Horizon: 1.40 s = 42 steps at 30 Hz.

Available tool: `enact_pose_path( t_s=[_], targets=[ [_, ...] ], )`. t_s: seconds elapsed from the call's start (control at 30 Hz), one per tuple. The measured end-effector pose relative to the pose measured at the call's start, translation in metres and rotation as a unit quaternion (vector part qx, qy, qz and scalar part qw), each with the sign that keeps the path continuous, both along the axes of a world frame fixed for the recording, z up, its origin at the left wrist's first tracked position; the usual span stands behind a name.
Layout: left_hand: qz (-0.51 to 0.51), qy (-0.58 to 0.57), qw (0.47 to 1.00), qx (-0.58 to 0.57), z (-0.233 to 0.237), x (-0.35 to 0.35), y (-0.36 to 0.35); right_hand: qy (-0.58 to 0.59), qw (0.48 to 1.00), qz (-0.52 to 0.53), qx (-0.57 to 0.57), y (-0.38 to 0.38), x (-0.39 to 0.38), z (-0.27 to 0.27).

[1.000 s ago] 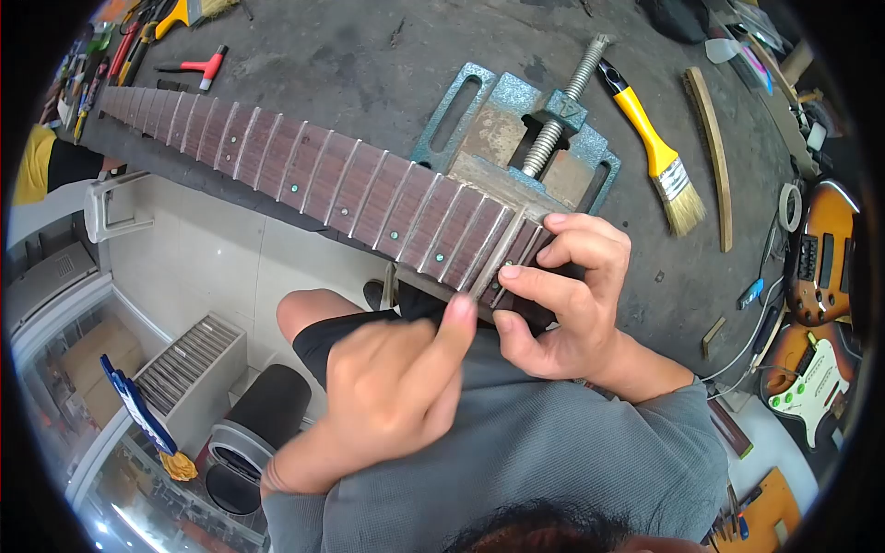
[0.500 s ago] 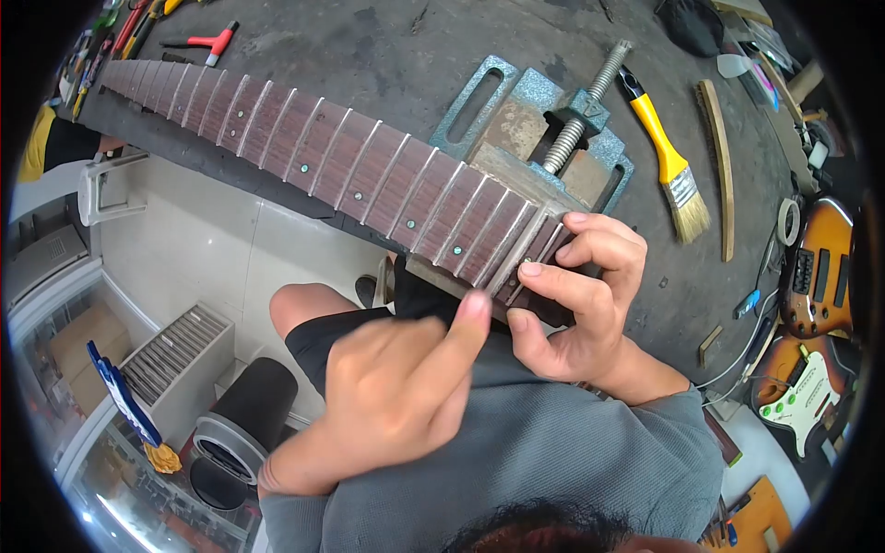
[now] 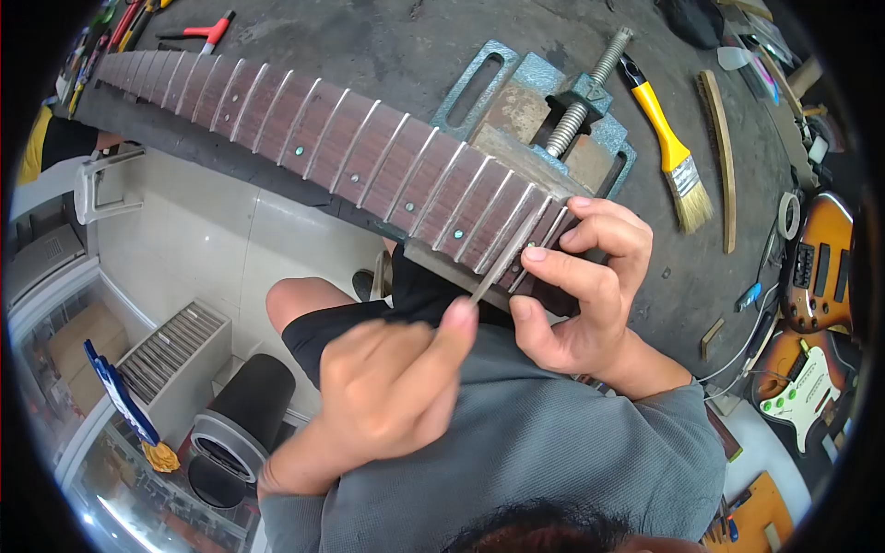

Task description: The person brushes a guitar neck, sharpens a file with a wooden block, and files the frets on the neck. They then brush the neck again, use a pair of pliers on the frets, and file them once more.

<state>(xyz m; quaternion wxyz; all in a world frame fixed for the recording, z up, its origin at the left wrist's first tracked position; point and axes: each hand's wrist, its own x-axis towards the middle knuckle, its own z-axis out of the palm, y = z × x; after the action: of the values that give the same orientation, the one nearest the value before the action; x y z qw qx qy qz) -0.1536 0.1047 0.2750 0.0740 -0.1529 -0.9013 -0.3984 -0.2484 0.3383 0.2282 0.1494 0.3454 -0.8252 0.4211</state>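
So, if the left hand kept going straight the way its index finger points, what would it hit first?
Most likely the near edge of the fretboard, just ahead of the left hand, along the thin tool it holds. The right hand grips the fretboard right beside that line; depth is unclear.

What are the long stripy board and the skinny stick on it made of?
The board looks like dark reddish wood, matte, with faint grain; its stripes shine silvery, likely metal. The skinny stick, held by the left hand, looks like grey steel, glinting, though too thin to be sure.
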Motion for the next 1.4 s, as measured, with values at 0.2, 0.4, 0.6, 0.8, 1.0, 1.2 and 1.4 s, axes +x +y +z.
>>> enact_pose_path(
  t_s=[0.2, 0.4, 0.6, 0.8, 1.0, 1.2, 1.4],
  targets=[
    [0.006, -0.006, 1.000, -0.013, 0.001, 0.007, -0.001, 0.020, 1.000, 0.008, -0.003, -0.001, -0.001, -0.003],
    [0.003, 0.027, 0.999, -0.017, -0.003, -0.023, 0.010, 0.022, 1.000, 0.006, 0.002, -0.001, 0.000, -0.004],
    [0.007, -0.020, 1.000, -0.004, 0.001, 0.030, -0.010, 0.011, 1.000, 0.010, 0.003, -0.001, 0.001, -0.002],
    [0.016, 0.024, 1.000, -0.002, -0.011, -0.015, 0.011, 0.025, 1.000, 0.012, 0.007, -0.002, 0.001, -0.003],
    [0.043, 0.079, 0.995, 0.041, -0.024, 0.065, -0.014, 0.024, 0.999, 0.018, 0.023, 0.000, -0.001, 0.001],
    [0.109, 0.109, 0.980, 0.124, -0.051, 0.093, -0.020, 0.027, 0.983, -0.158, 0.095, 0.029, -0.029, 0.020],
    [0.156, 0.098, 0.972, 0.143, -0.069, 0.116, -0.028, 0.003, 0.880, -0.286, 0.378, 0.066, -0.076, 0.017]
  ],
)
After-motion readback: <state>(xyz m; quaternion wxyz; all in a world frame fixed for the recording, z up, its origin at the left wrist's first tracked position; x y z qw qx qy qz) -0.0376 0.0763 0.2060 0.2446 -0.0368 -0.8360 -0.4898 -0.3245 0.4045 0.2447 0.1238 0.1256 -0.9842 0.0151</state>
